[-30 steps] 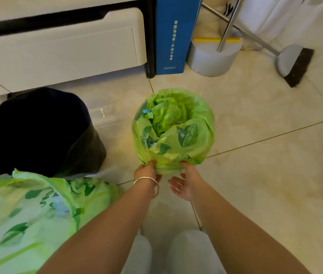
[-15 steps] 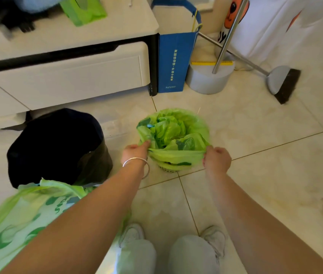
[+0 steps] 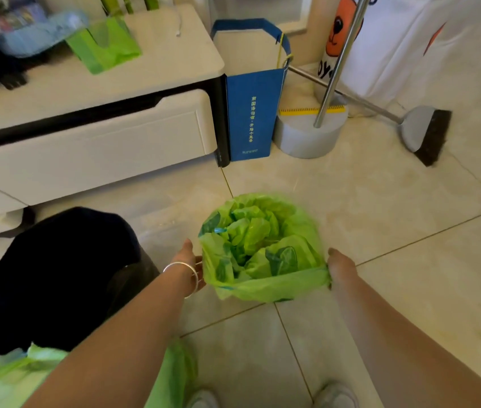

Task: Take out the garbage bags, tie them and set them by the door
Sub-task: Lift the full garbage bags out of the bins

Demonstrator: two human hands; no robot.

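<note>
A green garbage bag with a leaf print (image 3: 262, 251) stands open on the tiled floor in front of me, crumpled green plastic inside it. My left hand (image 3: 187, 262), a silver bangle on its wrist, grips the bag's left rim. My right hand (image 3: 339, 267) grips the right rim, and the near edge is stretched between them. A second green leaf-print bag (image 3: 12, 384) lies at the lower left, partly behind my left forearm. A black-lined bin (image 3: 56, 278) stands to the left of the open bag.
A white low cabinet (image 3: 92, 148) runs along the back left, with green plastic (image 3: 104, 45) and clutter on top. A blue paper bag (image 3: 249, 113), a round stand base (image 3: 309, 136) with a metal pole, and a broom head (image 3: 424, 134) stand behind. My shoes show at the bottom.
My hands have moved from the near rim of the bag out to its two sides, spreading it. The bag has lifted and my head has risen, so more of the cabinet top shows.
</note>
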